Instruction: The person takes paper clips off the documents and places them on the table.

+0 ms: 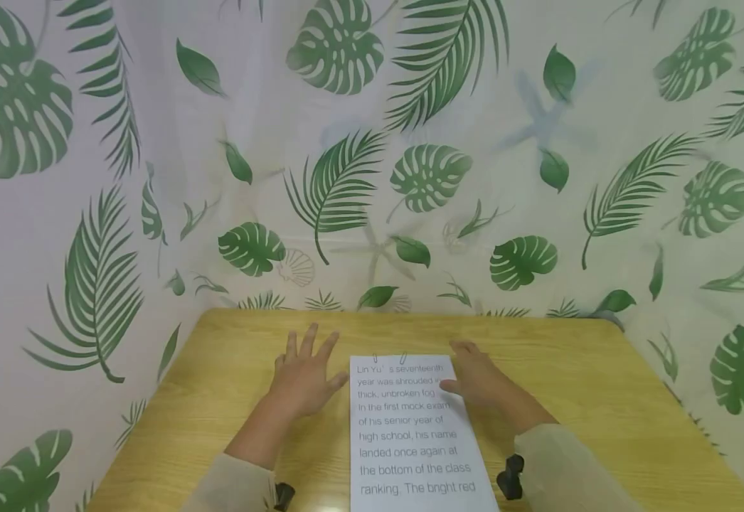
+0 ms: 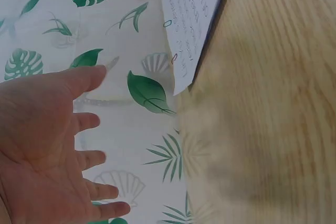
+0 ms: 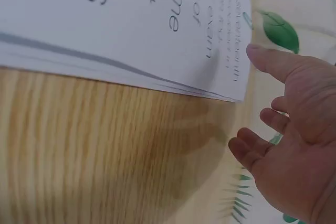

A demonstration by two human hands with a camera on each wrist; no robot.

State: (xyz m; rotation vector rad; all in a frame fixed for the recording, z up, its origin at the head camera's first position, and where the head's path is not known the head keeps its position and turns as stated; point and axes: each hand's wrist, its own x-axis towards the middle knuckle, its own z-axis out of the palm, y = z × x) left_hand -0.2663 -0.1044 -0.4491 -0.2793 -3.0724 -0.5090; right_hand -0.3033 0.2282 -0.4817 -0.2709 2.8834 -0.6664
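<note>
A stack of printed white paper (image 1: 410,444) lies on the wooden table, with two paper clips (image 1: 402,358) along its top edge. To the left of the stack, my left hand (image 1: 308,380) is spread with fingers apart and holds nothing; its palm and all its fingers show in the left wrist view. On the other side, my right hand (image 1: 481,380) hovers by the upper right edge, its thumb overlapping the page in the head view. Relaxed fingers and an empty palm show on the right hand (image 3: 294,124) in the right wrist view. Several loose sheet edges (image 3: 131,74) show along the stack's side.
The yellow wooden table (image 1: 218,398) reaches back to a white curtain (image 1: 372,178) printed with green leaves, which also runs along both sides. Dark wrist cameras (image 1: 511,476) sit at the cuffs of light sleeves (image 1: 570,469).
</note>
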